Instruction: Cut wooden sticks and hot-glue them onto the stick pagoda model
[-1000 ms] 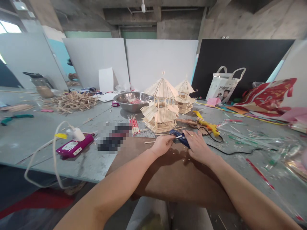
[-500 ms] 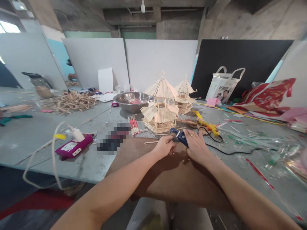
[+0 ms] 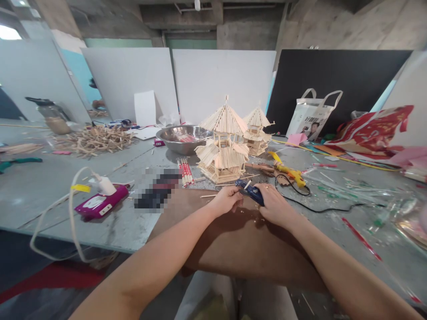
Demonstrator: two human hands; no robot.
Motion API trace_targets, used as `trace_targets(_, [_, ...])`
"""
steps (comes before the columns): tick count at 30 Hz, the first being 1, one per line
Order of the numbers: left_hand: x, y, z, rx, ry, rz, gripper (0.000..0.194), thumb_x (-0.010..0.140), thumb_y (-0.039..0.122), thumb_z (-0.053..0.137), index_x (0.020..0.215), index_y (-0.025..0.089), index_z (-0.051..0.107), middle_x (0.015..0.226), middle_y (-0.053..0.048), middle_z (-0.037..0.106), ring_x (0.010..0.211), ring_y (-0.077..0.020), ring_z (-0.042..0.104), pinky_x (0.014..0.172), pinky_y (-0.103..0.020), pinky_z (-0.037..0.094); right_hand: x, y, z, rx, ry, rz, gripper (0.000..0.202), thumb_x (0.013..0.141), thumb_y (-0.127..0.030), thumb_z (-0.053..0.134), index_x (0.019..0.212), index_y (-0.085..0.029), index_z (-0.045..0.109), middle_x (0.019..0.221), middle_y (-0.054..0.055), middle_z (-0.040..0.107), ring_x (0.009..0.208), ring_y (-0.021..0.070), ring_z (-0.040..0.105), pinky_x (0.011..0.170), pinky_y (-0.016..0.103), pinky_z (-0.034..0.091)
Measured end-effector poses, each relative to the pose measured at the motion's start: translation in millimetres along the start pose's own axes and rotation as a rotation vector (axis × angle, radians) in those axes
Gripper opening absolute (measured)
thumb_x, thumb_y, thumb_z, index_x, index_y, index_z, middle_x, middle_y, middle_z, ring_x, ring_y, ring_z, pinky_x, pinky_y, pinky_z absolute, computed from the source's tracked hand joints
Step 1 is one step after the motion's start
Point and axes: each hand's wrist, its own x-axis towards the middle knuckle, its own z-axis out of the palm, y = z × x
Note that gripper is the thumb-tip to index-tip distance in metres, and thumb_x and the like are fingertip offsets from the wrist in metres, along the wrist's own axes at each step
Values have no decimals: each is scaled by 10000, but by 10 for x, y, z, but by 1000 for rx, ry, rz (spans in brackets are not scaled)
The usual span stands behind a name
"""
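Observation:
In the head view my right hand (image 3: 276, 205) is wrapped round a dark blue hand tool (image 3: 255, 194) over the brown board (image 3: 233, 249). A short pale stick (image 3: 247, 184) shows at the tool's head. My left hand (image 3: 227, 200) is closed beside the tool's tip; what its fingers pinch is too small to make out. Just beyond the hands stands a two-tiered pavilion of pale sticks (image 3: 222, 153), with a second pavilion (image 3: 256, 133) behind it on the right. A loose stick (image 3: 208, 196) lies left of my left hand.
A metal bowl (image 3: 182, 146), a stick pile (image 3: 96, 140) and red-wrapped sticks (image 3: 187, 172) lie behind and left. A purple power strip (image 3: 102, 202) with a white cable is nearer. Rightward are a yellow glue gun (image 3: 292, 174), its black cord, plastic scraps and a white bag (image 3: 308, 119).
The pale stick at the blue tool's head has changed its tilt. Both hands stay in nearly the same place, and the whole view has shifted slightly.

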Motion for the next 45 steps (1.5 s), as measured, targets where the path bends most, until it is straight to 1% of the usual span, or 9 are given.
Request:
trace_targets(5, [0,-3,-25,86,-7,5,268,739,306,440,533,135,459,449,46,474,311,-33,399,347,-162,284,-5,-20,-16,-22,-56,47,463,629,-99,417,1091,-131,396,1019,105,512,926,217,472,768,305,329])
trace_targets(9, [2,24,-21,69,-8,-33,248,715,309,472,540,134,478,440,44,487,304,-34,389,340,-164,276,-1,-22,-35,-54,-93,93,455,640,-119,415,1094,-151,395,1032,96,518,910,219,492,686,286,333])
trace_targets(13, [8,31,-10,15,12,-54,208,701,305,488,592,129,510,429,42,497,285,-32,374,321,-162,256,8,-21,-50,-45,-106,108,480,631,-123,428,1109,-148,390,1065,97,522,942,217,489,689,280,328])
trace_targets(16, [9,24,-8,-26,9,-37,221,697,316,495,583,127,497,423,35,500,279,-31,372,312,-158,251,8,-23,-57,-31,-104,111,480,629,-128,437,1106,-164,393,1068,84,536,935,210,499,686,280,327])
trace_targets(23, [3,36,-8,-61,1,-18,260,687,370,510,604,124,502,422,34,504,275,-33,375,303,-155,254,3,-44,-96,-48,-133,133,451,635,-150,437,1082,-190,400,1033,70,565,900,208,528,621,270,317])
trace_targets(29, [-8,64,10,-75,11,-31,293,671,407,528,602,123,503,427,32,506,273,-30,365,296,-156,246,2,-68,-128,-62,-173,164,402,640,-168,441,1039,-200,416,950,52,600,864,213,551,581,263,308])
trace_targets(35, [1,58,25,-124,6,-23,276,676,393,516,605,126,500,433,35,504,275,-34,379,297,-156,268,7,-80,-118,-102,-181,204,256,660,-198,439,916,-190,443,824,55,620,770,210,575,555,264,301])
trace_targets(41, [-9,84,40,-150,38,-46,230,672,343,527,612,123,497,444,39,514,268,-31,380,296,-153,282,3,-90,-110,-137,-161,216,214,679,-229,428,887,-186,447,776,65,628,707,219,583,538,272,290])
trace_targets(45, [-13,103,55,-171,67,-40,258,681,367,525,607,123,487,449,37,515,270,-30,383,296,-152,283,9,-97,-121,-137,-167,227,220,678,-220,433,892,-176,456,765,70,629,699,217,583,535,269,287])
